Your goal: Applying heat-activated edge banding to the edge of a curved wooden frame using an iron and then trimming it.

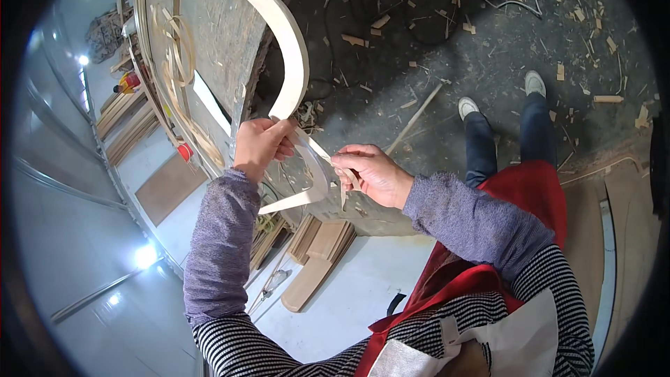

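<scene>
A pale, curved wooden piece sweeps down from the top of the head view, past the edge of a worn wooden workbench. My left hand is closed around its lower part, thumb on top. Beyond that hand the wood bends on into a hooked end. To its right, my right hand pinches a thin, pale wood strip. The strip runs from beside my left fingers to my right fingertips, and a loose tail hangs below them. Whether the strip is joined to the curved piece is hard to make out.
Thin coiled wood strips lie on the bench to the left. Wood scraps and a pale cable litter the dark floor. Stacked brown panels rest on a white surface. A long stick lies near my shoes.
</scene>
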Motion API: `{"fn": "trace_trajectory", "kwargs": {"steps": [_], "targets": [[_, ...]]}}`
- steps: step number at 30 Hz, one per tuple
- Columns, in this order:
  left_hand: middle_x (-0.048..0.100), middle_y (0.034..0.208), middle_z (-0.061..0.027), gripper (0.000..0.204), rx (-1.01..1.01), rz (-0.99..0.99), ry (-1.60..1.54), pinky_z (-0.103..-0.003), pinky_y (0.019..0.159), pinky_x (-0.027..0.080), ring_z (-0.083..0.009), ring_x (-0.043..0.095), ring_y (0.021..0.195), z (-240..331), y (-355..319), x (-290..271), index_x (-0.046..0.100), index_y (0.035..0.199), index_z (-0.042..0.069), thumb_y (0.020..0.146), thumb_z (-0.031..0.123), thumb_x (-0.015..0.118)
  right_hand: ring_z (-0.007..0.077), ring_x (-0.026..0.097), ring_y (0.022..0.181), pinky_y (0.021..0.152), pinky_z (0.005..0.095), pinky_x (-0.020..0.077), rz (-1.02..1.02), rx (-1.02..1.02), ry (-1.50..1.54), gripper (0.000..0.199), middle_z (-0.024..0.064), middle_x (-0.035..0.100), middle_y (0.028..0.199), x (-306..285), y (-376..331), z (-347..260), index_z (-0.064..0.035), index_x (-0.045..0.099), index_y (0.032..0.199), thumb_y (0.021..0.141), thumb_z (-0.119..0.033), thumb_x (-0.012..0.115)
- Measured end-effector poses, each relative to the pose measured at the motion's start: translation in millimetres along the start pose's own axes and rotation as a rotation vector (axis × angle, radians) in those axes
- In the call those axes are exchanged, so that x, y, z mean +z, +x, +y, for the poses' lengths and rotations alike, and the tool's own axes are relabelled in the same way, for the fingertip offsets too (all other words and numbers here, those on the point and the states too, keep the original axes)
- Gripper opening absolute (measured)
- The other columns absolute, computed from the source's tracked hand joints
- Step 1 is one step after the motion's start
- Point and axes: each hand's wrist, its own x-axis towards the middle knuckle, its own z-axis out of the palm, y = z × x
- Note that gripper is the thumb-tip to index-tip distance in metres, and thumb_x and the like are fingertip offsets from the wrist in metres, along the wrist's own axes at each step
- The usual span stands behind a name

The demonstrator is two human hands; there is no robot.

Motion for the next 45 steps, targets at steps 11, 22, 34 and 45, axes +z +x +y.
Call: {"fn": "trace_trajectory", "kwargs": {"steps": [11,22,34,45], "targets": [[0.063,0.064,-0.0079,0.031,-0.009,-0.05,-0.033,-0.022,0.05,0.049,-0.0121,0.06,0.052,1.8,3.1,-2.3,0.065,0.076,-0.002,0.083,0.028,0.069,0.009,0.05,0.062,0.06,0.0268,0.0444,-0.116,0.036,0.103,0.01,-0.0004,0.053,0.073,-10.5,8.8,5.5,-0.004,0.06,0.091,0.092,-0.014,0.062],[0.064,0.066,-0.0085,0.031,-0.021,-0.1,-0.045,-0.023,0.051,0.051,-0.0123,0.061,0.053,3.8,7.4,-5.8,0.066,0.078,-0.003,0.082,0.028,0.071,0.0098,0.048,0.062,0.061,0.0281,0.0424,-0.092,0.012,0.03,0.01,0.0007,0.051,0.074,-9.7,11.5,9.2,-0.0016,0.058,0.092,0.093,-0.012,0.06],[0.066,0.068,-0.0093,0.032,-0.04,-0.156,-0.016,-0.022,0.053,0.053,-0.0125,0.063,0.054,6.5,12.4,-11.8,0.068,0.083,-0.004,0.082,0.027,0.074,0.0039,0.048,0.066,0.059,0.0207,0.0414,-0.031,-0.199,-0.327,0.015,-0.0025,0.056,0.078,-7.4,8.6,16.3,-0.0021,0.06,0.095,0.094,-0.017,0.061],[0.067,0.069,-0.0085,0.03,-0.053,-0.159,-0.023,-0.023,0.055,0.053,-0.0132,0.063,0.056,8.1,11.9,-12.4,0.069,0.082,-0.003,0.081,0.026,0.076,0.0026,0.05,0.069,0.061,0.0192,0.0415,0.01,-0.296,-0.408,0.014,-0.003,0.058,0.078,-5.6,11.0,25.3,-0.0029,0.061,0.093,0.092,-0.016,0.063]]}}
